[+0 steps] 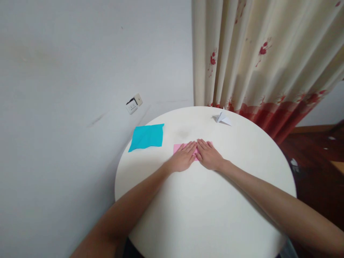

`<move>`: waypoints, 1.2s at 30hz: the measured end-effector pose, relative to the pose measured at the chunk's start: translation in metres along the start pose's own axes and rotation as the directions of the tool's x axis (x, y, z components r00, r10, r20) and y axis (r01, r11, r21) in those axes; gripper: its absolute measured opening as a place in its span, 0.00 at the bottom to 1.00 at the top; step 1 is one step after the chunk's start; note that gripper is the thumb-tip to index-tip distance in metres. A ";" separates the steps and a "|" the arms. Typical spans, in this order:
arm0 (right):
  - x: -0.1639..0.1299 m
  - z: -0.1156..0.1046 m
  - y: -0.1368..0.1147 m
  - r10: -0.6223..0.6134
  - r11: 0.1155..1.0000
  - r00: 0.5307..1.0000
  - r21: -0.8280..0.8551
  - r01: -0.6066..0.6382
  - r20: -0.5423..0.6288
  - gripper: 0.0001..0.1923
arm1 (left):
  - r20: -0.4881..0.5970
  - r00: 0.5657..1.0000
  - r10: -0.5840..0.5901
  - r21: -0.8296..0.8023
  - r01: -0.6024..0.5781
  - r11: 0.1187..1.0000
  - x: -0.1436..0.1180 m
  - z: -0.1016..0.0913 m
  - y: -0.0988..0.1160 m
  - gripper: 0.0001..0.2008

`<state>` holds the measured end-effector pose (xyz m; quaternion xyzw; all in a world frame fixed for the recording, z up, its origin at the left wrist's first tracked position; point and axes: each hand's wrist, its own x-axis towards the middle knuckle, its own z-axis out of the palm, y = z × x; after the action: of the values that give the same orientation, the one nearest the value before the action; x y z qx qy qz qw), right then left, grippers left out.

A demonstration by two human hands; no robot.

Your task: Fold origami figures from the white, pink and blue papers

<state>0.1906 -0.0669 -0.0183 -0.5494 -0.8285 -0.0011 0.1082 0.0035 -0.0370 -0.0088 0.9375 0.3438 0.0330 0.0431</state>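
Observation:
A pink sheet of paper [176, 147] lies flat on the round white table [201, 204], partly hidden under both hands. My left hand [184, 157] rests flat on its left part, fingers stretched out toward the middle. On the right part lies my right hand [209, 154], also flat with the fingers extended. The fingertips of the two hands meet or nearly meet near the middle of the paper. Neither hand grips anything.
A bright blue sheet [147, 137] with slightly curled corners lies at the table's back left. Near the far edge stands a folded white paper figure [222, 117]. A wall with a socket [131, 106] borders the left, and a patterned curtain [242, 64] hangs behind the table.

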 end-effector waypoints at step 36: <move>-0.005 -0.008 0.013 0.162 0.982 0.974 0.069 -0.174 0.159 0.35 | 0.021 0.942 -0.336 -0.070 0.336 0.939 0.001 -0.011 -0.038 0.42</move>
<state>0.2061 -0.0671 -0.0134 -0.6110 -0.7843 0.0843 0.0667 -0.0212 -0.0074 -0.0021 0.8630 0.4970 0.0336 0.0837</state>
